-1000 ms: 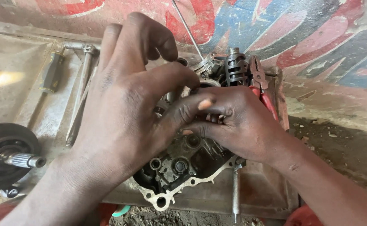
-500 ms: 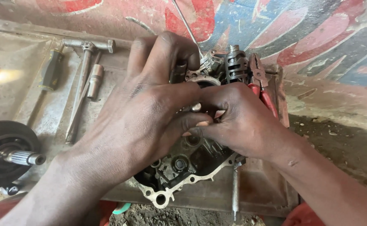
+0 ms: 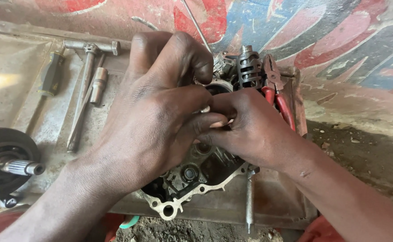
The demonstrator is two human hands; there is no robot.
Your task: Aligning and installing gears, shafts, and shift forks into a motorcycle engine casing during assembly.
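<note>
Left hand (image 3: 156, 112): lies over the engine casing (image 3: 192, 179), fingers curled together at its upper part, near the thin rod (image 3: 196, 24).
Right hand (image 3: 250, 130): fingertips pinched together against the left thumb; what they grip, if anything, I cannot tell.
Engine casing: on the metal tray (image 3: 26, 103), grooved drum (image 3: 249, 67) at its top.
Nearby: red-handled pliers (image 3: 279, 96), T-handle wrench (image 3: 86, 76), flywheel (image 3: 3, 163).

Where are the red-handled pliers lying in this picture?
In the head view, the red-handled pliers lie right of centre on the metal tray, just beyond the right hand and beside the grooved metal drum.
</note>
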